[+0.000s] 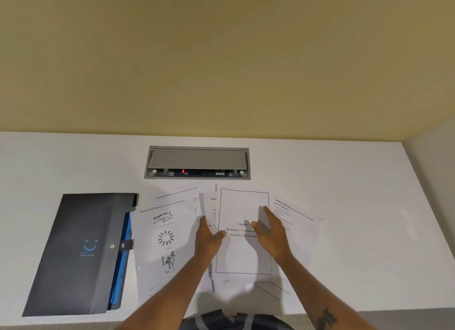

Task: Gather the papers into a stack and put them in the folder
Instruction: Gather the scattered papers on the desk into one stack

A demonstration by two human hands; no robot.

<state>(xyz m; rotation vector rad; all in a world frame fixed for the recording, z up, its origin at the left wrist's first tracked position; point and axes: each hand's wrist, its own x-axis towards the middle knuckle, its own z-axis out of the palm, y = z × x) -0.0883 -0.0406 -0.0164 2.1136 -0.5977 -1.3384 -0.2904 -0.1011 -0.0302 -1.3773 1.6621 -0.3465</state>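
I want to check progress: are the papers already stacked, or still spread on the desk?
Spread. The papers lie fanned at different angles across the desk, beside the folder, not in it.

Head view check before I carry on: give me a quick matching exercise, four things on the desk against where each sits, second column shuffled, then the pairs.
Things:
1. folder
2. framed title page
3. diagram page
4. cable hatch

Places:
A. set into the desk, beyond the papers
B. under both hands, the left hand at its left edge, the right hand flat on it
C. far left, closed, blue showing at its edge
D. between the folder and the left hand

Pairs: 1-C, 2-B, 3-D, 4-A
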